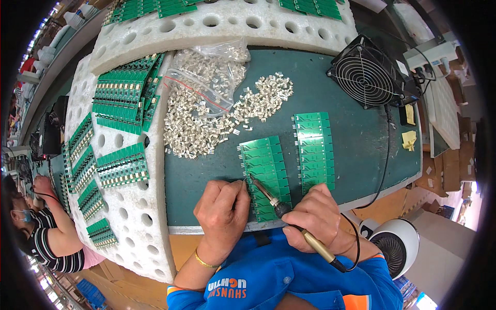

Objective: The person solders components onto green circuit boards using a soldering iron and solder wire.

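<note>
In my right hand (316,216) is a soldering iron (318,245), its fingers wrapped round the grip. The iron's tip meets the left edge of a green circuit board panel (265,164), near a row of pins. My left hand (223,211) is closed in a pinch at that same edge; what its fingers hold is too small to make out. A second green panel (314,147) lies just to the right, also with pins along its left edge. Small white pin connectors (199,135) are heaped beyond my left hand.
A clear plastic bag (219,70) of connectors lies behind the heap. White foam (126,199) with holes carries finished-looking green boards (121,90) on the left. A black fan (364,72) stands far right; the iron's cable (356,232) loops beside my right arm. A co-worker (51,232) sits at left.
</note>
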